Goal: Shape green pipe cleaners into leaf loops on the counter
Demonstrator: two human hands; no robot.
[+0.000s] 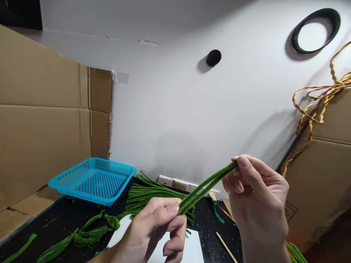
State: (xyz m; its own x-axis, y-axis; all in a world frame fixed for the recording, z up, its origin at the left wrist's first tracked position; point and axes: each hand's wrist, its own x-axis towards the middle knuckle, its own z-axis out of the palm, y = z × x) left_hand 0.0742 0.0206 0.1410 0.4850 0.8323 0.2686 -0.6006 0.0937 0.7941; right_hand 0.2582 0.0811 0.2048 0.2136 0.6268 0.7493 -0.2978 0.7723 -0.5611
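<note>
the left hand point(161, 223) and right hand point(255, 190) pinch opposite ends of the green fuzzy stems point(207, 184) between thumb and fingers, apparently keeping them taut and aligned, above the white sheet point(192, 246) near the black tabletop's point(212, 223) front edge.

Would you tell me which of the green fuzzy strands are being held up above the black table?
The two strands stretched between the left hand and right hand; the bundle and looped pieces lie below.

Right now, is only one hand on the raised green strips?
No, the left hand pinches the green strips low, the right hand up high.
</note>
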